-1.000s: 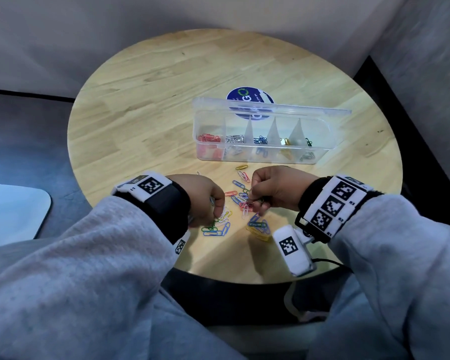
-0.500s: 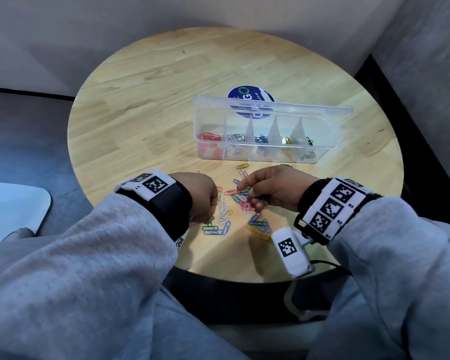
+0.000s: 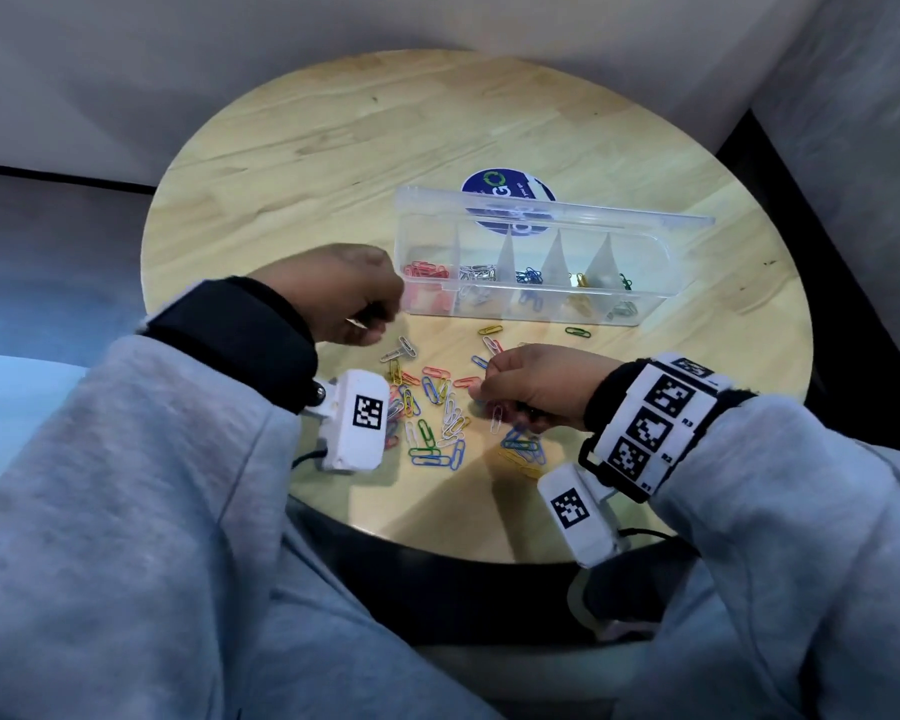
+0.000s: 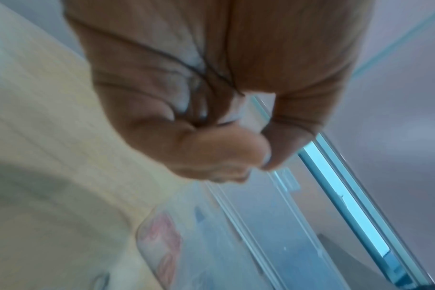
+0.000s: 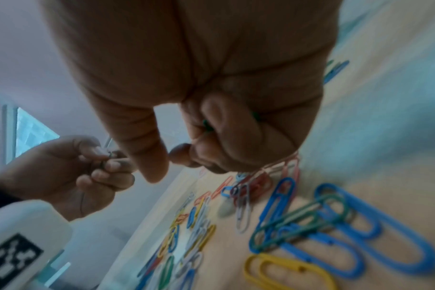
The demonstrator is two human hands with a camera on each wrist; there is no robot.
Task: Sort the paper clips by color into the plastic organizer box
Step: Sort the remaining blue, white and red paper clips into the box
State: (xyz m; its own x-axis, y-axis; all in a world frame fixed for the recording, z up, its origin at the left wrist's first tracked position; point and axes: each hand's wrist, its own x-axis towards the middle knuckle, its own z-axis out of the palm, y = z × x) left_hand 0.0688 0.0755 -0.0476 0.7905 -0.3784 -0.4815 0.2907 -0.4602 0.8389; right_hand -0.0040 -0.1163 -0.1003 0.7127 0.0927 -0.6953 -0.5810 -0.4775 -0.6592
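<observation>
The clear organizer box [image 3: 645, 304] stands open on the table, with red, silver, blue, yellow and green paper clips in its compartments from left to right. Loose mixed-colour paper clips [image 3: 440, 423] lie in a pile in front of it. My left hand [image 3: 370, 322] is lifted just off the box's left end, beside the red compartment [image 4: 162, 245]. The right wrist view shows it [image 5: 107, 159] pinching a small dark clip whose colour is unclear. My right hand [image 3: 481, 387] hovers low over the pile, fingers curled around green clips [image 5: 206, 123].
The round wooden table [image 3: 292, 163] has its near edge just below my wrists. A blue round sticker [image 3: 489, 184] lies behind the box's raised lid. A single green clip [image 3: 578, 332] and a yellow one [image 3: 491, 330] lie apart near the box front.
My left hand has risen from the pile and moved forward to the box's left end. My right hand has stayed over the pile.
</observation>
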